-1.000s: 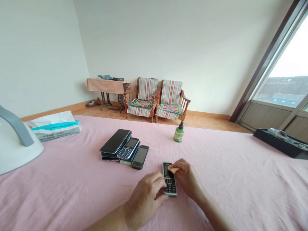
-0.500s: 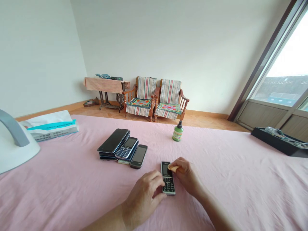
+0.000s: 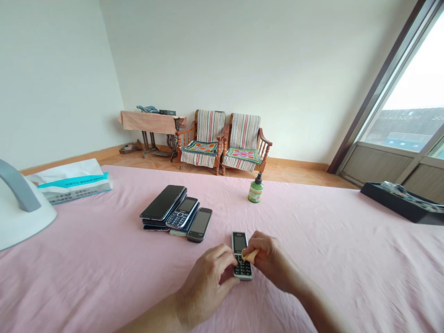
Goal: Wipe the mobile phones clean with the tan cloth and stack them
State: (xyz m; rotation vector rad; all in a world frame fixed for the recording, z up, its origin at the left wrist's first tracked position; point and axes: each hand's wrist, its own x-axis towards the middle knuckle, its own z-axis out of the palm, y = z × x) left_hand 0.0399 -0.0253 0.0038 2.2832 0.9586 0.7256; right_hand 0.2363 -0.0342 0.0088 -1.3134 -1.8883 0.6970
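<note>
A black keypad mobile phone (image 3: 239, 243) with a silver edge lies face up on the pink cloth (image 3: 104, 277). Its left side is held by the fingertips and thumb of my left hand (image 3: 208, 280). My right hand (image 3: 268, 254) pinches a small yellow-orange cloth (image 3: 250, 256) and presses it on the top of the phone's keypad. Left of my hands are a stack of smartphones (image 3: 163, 202), a blue keypad phone (image 3: 182, 212) on top of other items, and a dark slim phone (image 3: 200, 225).
A green spray bottle (image 3: 255, 190) stands beyond the phone. On the left are a tissue pack (image 3: 76, 182) and a white object with a grey handle (image 3: 24, 217). A black tray (image 3: 398, 203) with clear and metallic items sits far right. Two armchairs (image 3: 208, 138) stand by the wall.
My right hand has slid the cloth down the phone, from the screen to the top of the keypad. My left hand stays at the phone's side.
</note>
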